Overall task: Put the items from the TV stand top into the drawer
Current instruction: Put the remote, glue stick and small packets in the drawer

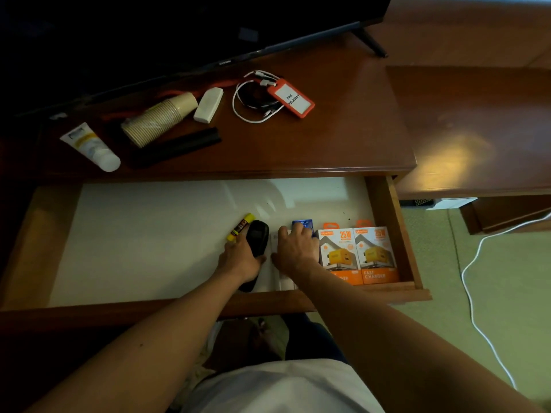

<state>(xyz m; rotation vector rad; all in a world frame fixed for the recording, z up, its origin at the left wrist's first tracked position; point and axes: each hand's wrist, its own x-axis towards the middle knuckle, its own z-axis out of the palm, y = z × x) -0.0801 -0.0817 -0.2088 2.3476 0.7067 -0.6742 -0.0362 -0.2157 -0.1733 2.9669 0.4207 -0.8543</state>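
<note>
The open drawer (pixel 396 222) has a white floor. Inside it my left hand (pixel 238 257) grips a black remote-like device (pixel 257 238), with a yellow glue stick (pixel 240 228) lying just left of it. My right hand (pixel 295 248) presses on a blue item (pixel 301 224) and white boxes (pixel 284 281), beside two orange charger boxes (pixel 357 254). On the TV stand top (pixel 343 138) lie a white tube (pixel 89 147), a stack of paper cups (pixel 158 119), a long black object (pixel 179 149), a small white device (pixel 208 104), coiled cables (pixel 253 102) and an orange ID badge holder (pixel 290 98).
The TV (pixel 149 31) stands at the back of the stand, its foot (pixel 372 43) at the right. A lower wooden surface (pixel 477 129) adjoins on the right. A white cable (pixel 477 293) trails over the green floor. The drawer's left half is bare.
</note>
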